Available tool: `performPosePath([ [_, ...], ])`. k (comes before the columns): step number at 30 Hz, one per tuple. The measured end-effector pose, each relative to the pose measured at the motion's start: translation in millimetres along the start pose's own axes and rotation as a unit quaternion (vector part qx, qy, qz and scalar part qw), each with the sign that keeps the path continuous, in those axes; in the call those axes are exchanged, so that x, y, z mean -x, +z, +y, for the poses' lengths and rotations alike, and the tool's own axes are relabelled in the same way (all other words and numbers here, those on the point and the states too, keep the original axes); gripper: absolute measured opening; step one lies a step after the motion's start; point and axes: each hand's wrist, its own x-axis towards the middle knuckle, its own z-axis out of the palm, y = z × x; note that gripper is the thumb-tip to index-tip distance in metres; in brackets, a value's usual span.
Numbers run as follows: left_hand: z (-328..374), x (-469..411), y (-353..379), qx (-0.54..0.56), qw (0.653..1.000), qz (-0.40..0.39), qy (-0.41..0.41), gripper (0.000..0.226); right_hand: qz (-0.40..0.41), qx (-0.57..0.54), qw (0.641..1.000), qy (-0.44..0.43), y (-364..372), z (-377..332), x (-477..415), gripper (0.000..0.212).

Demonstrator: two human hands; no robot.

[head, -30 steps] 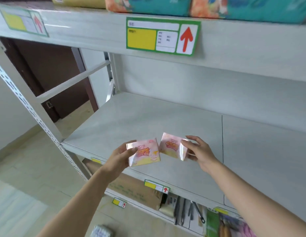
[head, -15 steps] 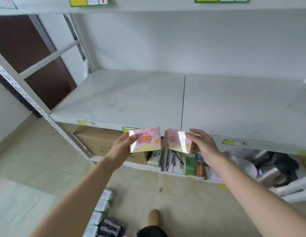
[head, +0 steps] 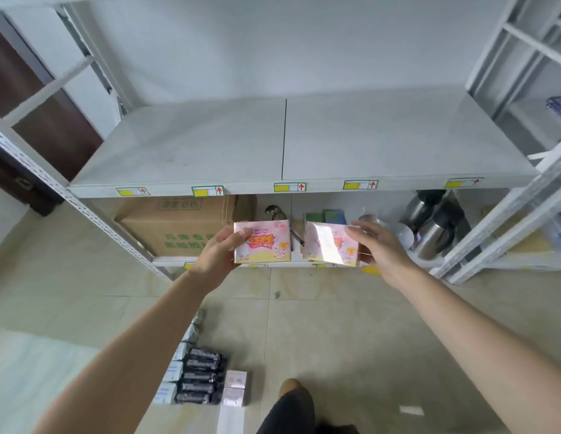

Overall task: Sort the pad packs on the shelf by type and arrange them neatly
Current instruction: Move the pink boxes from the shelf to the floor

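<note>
Both arms are extended in front of the shelf. Left hand: grip closed on a pink pad pack, thumb over its left edge, printed face toward the camera, held roughly upright. Right hand: grip closed on a second pink pack, fingers over its top-right edge. Glare washes out most of that pack's print, so its design appears to match the left one but this cannot be confirmed. The 2 packs are side by side at approx. the same height, near each other, not touching, held in the air in front of and below the shelf's front edge. The shelf is grey, made of 2 panels w/ a seam down the centre. Its front edge carries a row of labels in yellow and green w/ red arrows. Lower tier, behind the packs: cardboard box at left, metal flasks at right, small items between, too indistinct to identify. Tiled floor, near side: one block of packs, w/ pale packs at left, dark packs in the centre and pink floor packs at right. A shoe tip is just right of the block.
</note>
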Motion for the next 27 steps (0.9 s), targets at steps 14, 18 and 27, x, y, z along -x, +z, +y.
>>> performPosePath([
  [14, -13, 39, -28, -0.050, 0.997, 0.040, -0.039, 0.060, -0.002, -0.055, 0.998, 0.034, 39, 45, 28, 0.029],
  [18, -17, 47, -64, -0.051, 0.997, 0.041, -0.040, 0.048, -0.008, -0.064, 0.997, 0.043, 78, 54, 34, 0.028],
  [27, -37, 60, -205, -0.028, 0.997, 0.029, -0.061, 0.043, 0.044, -0.057, 0.995, 0.071, 211, 93, 53, 0.041],
])
